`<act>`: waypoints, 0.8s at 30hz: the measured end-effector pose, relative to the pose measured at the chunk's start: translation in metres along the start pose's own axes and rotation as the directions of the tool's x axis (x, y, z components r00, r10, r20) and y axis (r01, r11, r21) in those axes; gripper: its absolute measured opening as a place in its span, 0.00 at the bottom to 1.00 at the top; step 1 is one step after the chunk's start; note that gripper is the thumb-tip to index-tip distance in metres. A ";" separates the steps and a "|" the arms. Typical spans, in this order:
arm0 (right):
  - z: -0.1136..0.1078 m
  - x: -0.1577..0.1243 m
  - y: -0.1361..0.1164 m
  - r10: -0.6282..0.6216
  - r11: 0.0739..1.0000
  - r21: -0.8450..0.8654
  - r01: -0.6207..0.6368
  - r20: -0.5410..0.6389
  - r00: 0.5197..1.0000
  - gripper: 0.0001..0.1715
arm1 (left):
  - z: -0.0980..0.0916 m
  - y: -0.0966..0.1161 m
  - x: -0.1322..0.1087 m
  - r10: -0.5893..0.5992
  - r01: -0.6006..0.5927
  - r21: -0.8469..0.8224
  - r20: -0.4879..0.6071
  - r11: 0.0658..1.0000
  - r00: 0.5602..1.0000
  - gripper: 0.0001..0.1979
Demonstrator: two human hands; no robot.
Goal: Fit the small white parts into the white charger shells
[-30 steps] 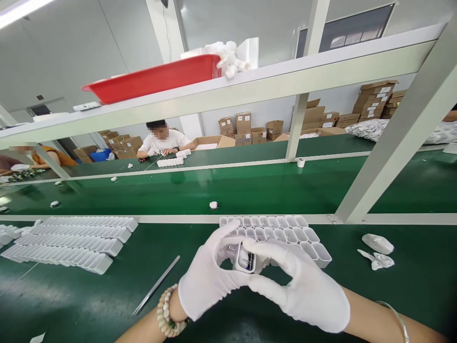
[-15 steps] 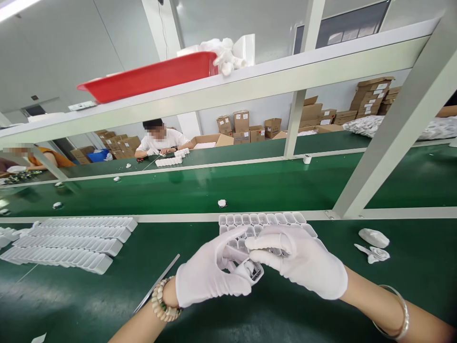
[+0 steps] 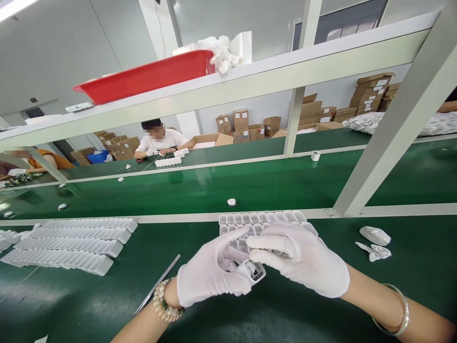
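Both my hands wear white gloves and meet over the green bench. My left hand is curled round a small white plastic housing with dark contacts inside. My right hand pinches the same housing from the right, fingers bent. Just behind them lies a white tray of small compartments, partly hidden by my fingers. A bead bracelet circles my left wrist and a metal bangle my right.
Long metal tweezers lie left of my hands. Rows of white trays sit at far left. White scraps lie at right. A small white part rides the green conveyor. Frame posts rise ahead; people work across the line.
My hands dropped lower and closer to the bench, and the housing tilted from upright to lying slanted. The small white part on the conveyor drifted right.
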State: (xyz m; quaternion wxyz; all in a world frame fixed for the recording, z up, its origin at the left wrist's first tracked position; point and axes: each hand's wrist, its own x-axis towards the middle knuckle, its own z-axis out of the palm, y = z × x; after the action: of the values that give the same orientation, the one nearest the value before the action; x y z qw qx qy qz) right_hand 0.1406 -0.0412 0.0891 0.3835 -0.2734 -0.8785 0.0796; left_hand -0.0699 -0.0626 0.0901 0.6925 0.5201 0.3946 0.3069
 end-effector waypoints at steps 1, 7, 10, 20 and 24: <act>-0.001 0.001 0.000 -0.017 1.000 -0.016 0.017 0.002 1.000 0.29 | 0.000 0.000 0.000 0.004 -0.004 -0.003 0.003 1.000 1.000 0.51; -0.001 0.000 0.000 -0.105 0.986 -0.129 0.108 0.027 0.994 0.31 | 0.000 0.000 -0.001 0.008 -0.008 0.046 -0.012 0.999 1.000 0.49; 0.000 -0.001 -0.002 -0.120 0.978 -0.172 0.115 -0.019 0.993 0.29 | 0.001 0.001 -0.001 0.008 -0.004 0.092 -0.036 0.996 0.999 0.48; -0.010 0.002 0.001 -0.143 0.969 -0.189 0.159 0.097 0.985 0.25 | 0.002 0.005 -0.002 0.037 -0.025 0.208 -0.057 0.978 0.998 0.47; -0.013 -0.002 0.005 -0.136 0.962 -0.210 0.174 0.186 0.973 0.24 | -0.001 0.001 0.000 0.094 -0.076 0.311 -0.043 0.947 0.995 0.47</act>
State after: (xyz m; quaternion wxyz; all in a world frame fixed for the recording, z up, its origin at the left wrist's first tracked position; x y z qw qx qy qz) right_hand 0.1531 -0.0391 0.0958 0.2790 -0.2374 -0.9301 -0.0278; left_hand -0.0712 -0.0618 0.0906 0.5773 0.6296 0.4346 0.2855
